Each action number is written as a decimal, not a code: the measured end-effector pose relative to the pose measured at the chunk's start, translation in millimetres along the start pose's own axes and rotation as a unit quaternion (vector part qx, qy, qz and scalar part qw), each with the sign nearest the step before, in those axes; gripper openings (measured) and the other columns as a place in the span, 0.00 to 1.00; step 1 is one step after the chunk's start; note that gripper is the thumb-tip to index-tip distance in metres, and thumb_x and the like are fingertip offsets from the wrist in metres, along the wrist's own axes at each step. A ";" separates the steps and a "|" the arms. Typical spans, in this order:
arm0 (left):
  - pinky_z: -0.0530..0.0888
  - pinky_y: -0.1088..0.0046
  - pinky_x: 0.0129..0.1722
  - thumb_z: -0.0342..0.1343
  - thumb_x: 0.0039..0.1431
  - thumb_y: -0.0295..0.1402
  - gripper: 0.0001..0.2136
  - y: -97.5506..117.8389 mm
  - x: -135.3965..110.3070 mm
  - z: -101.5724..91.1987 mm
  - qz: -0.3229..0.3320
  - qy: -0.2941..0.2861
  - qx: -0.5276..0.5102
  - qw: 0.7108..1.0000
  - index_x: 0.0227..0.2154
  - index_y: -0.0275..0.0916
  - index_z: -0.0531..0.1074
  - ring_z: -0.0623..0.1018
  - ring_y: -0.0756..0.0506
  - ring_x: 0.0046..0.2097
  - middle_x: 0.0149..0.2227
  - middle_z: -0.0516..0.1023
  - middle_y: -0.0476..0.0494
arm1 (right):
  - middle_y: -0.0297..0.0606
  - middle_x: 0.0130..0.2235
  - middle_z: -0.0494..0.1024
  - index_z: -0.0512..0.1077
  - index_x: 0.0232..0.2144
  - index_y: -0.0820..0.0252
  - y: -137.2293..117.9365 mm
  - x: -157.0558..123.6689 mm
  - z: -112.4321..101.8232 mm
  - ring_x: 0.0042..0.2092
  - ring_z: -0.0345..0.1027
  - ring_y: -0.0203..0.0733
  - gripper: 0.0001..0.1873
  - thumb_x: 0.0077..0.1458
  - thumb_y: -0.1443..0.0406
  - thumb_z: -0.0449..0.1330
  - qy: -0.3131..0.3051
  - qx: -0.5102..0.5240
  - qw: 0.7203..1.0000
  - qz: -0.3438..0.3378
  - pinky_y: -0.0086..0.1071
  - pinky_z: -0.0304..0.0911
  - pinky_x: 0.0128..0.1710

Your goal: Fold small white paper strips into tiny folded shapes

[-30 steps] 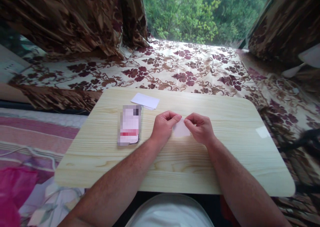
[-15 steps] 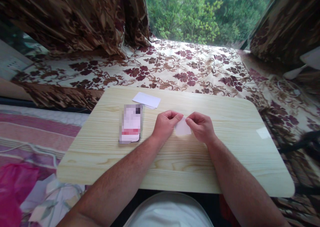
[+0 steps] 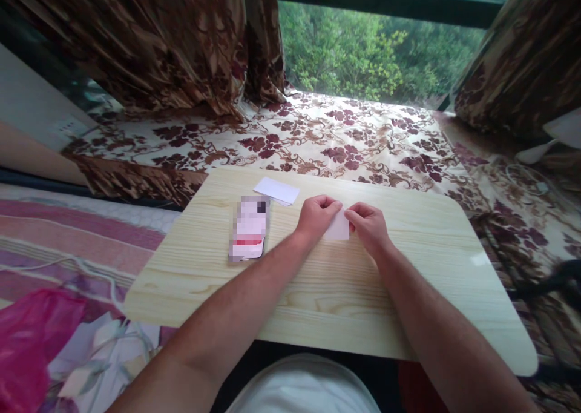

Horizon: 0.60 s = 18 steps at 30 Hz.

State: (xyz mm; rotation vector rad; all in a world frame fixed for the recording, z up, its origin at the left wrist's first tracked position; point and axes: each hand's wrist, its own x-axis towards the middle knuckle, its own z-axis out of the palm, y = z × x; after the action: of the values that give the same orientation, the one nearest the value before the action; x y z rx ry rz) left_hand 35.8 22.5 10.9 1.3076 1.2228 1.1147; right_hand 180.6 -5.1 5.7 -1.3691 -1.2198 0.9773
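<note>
A small white piece of paper (image 3: 338, 226) is held up between my two hands over the middle of the wooden table. My left hand (image 3: 318, 217) pinches its upper left edge between thumb and fingers. On the other side, my right hand (image 3: 368, 224) has its thumb and forefinger closed at the paper's upper right corner. The fingertips of both hands are close together, a narrow gap between them. Part of the paper's left side is hidden behind my left hand.
A small stack of white paper (image 3: 276, 191) lies near the table's far edge. Left of my forearm is a phone (image 3: 249, 228), partly blurred out. The pale wooden table (image 3: 436, 267) borders a flowered window ledge (image 3: 345, 134). A pink plastic bag (image 3: 36, 340) and cables are at the lower left.
The view has tilted up a little and shifted, so the table things sit farther right. My hands still grip the paper, with their fingertips slightly closer together.
</note>
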 end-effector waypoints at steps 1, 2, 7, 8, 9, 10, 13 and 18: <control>0.64 0.75 0.28 0.61 0.49 0.38 0.10 -0.6 4.6 2.3 0.004 0.011 0.000 1.000 0.24 0.35 0.76 0.69 0.50 0.28 0.23 0.73 0.49 | 0.28 0.15 0.68 0.70 0.19 0.60 -0.9 4.5 -0.3 0.19 0.56 0.31 0.08 0.47 0.65 0.61 -0.002 -0.005 1.000 0.001 0.27 0.51 0.20; 0.64 0.75 0.28 0.61 0.48 0.38 0.10 -1.8 8.7 4.5 0.006 0.019 -0.002 1.000 0.22 0.35 0.76 0.69 0.51 0.27 0.23 0.73 0.49 | 0.28 0.15 0.67 0.70 0.19 0.60 -1.4 8.6 -0.4 0.19 0.56 0.31 0.08 0.46 0.65 0.62 -0.004 -0.007 1.000 -0.003 0.27 0.51 0.20; 0.63 0.75 0.26 0.62 0.47 0.39 0.11 -12.3 19.3 10.8 -0.013 0.035 -0.059 0.998 0.22 0.36 0.74 0.66 0.52 0.25 0.21 0.70 0.52 | 0.27 0.15 0.67 0.70 0.19 0.60 5.3 18.0 3.5 0.18 0.57 0.31 0.08 0.47 0.65 0.61 0.010 0.013 1.000 -0.012 0.27 0.52 0.19; 0.63 0.75 0.26 0.62 0.47 0.39 0.11 -14.2 20.0 10.6 -0.012 0.033 -0.062 0.997 0.22 0.35 0.74 0.66 0.52 0.25 0.21 0.70 0.52 | 0.27 0.15 0.67 0.70 0.19 0.60 7.5 18.0 4.8 0.18 0.57 0.31 0.08 0.47 0.65 0.61 0.014 0.017 1.000 -0.014 0.27 0.52 0.19; 0.64 0.75 0.26 0.62 0.47 0.39 0.11 -15.9 20.4 10.1 -0.010 0.030 -0.066 0.997 0.22 0.35 0.74 0.67 0.52 0.26 0.22 0.71 0.51 | 0.27 0.15 0.67 0.70 0.19 0.60 9.5 17.8 6.0 0.18 0.57 0.31 0.07 0.47 0.65 0.61 0.016 0.020 1.000 -0.015 0.27 0.52 0.19; 0.64 0.75 0.27 0.62 0.47 0.40 0.11 -17.3 20.6 9.4 -0.009 0.026 -0.069 0.997 0.22 0.35 0.74 0.67 0.52 0.26 0.22 0.71 0.51 | 0.27 0.15 0.67 0.70 0.20 0.60 11.2 17.5 6.8 0.18 0.57 0.31 0.07 0.47 0.65 0.61 0.018 0.022 0.999 -0.017 0.27 0.52 0.19; 0.63 0.76 0.26 0.63 0.47 0.40 0.11 -20.0 19.8 6.8 -0.007 0.017 -0.073 0.997 0.23 0.35 0.75 0.67 0.52 0.25 0.22 0.71 0.51 | 0.27 0.15 0.67 0.70 0.20 0.60 14.0 16.1 6.9 0.18 0.56 0.31 0.08 0.47 0.65 0.61 0.015 0.023 0.999 -0.024 0.27 0.51 0.19; 0.63 0.75 0.26 0.62 0.49 0.41 0.12 -21.3 16.7 6.0 0.016 0.005 -0.047 0.999 0.23 0.35 0.75 0.67 0.52 0.25 0.22 0.71 0.51 | 0.27 0.16 0.66 0.71 0.20 0.60 14.0 12.4 3.5 0.19 0.55 0.31 0.08 0.48 0.65 0.62 0.018 0.010 0.999 -0.032 0.27 0.50 0.19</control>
State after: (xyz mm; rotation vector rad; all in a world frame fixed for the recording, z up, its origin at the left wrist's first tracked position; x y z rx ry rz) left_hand 41.0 38.8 -10.9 1.2553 1.1456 1.1879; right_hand 181.5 8.0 -8.0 -1.3186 -1.2178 0.9140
